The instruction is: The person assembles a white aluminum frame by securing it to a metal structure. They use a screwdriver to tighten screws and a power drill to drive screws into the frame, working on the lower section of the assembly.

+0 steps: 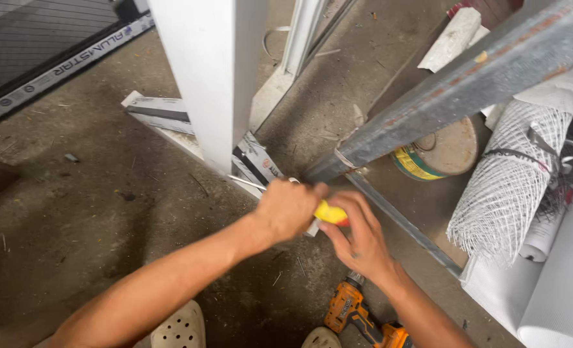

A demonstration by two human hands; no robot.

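Note:
My left hand (288, 207) is closed around a thin metal shaft, the blade of a screwdriver (244, 182), whose tip points left toward the base of a white frame post (209, 77). Its yellow handle with a red end (331, 213) shows between my hands. My right hand (359, 237) curls its fingers around that handle. Both hands meet just above the dusty concrete floor, beside the foot of a grey metal ladder rail (467, 84).
An orange cordless drill (357, 316) lies on the floor below my right wrist. A roll of white mesh (515, 177), white rolled sheets (557, 290) and a round tin (438, 154) crowd the right. Wrapped aluminium profiles (164, 113) lie by the post. My pale clogs (180, 328) are at the bottom.

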